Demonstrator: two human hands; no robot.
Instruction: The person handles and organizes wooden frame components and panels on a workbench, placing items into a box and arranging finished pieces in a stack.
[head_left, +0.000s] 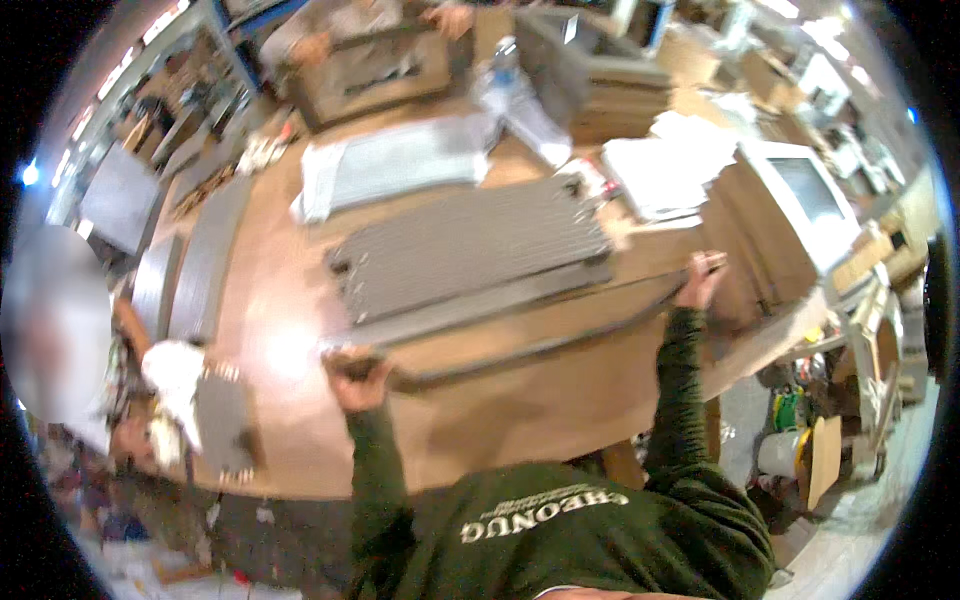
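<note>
A long, narrow brown board with a dark near edge (540,350) spans the space between my hands, tilted up toward the right. My left hand (358,380) is closed around its left end, and my right hand (702,282) grips the right end; motion blurs the fingers a little. Just beyond the board lies a stack of grey-brown slatted panels (470,245) with uneven ends. The board hangs over the near part of the brown table (480,440), partly in front of the stack's near edge.
Behind the stack lies a white-wrapped panel (400,165), near a clear bottle (505,70) and white sheets (665,165). Across the table, another person's hands hold a brown frame (375,80). Grey boards (208,265) lie left; a white-framed box (800,195) stands right. Someone blurred is at far left.
</note>
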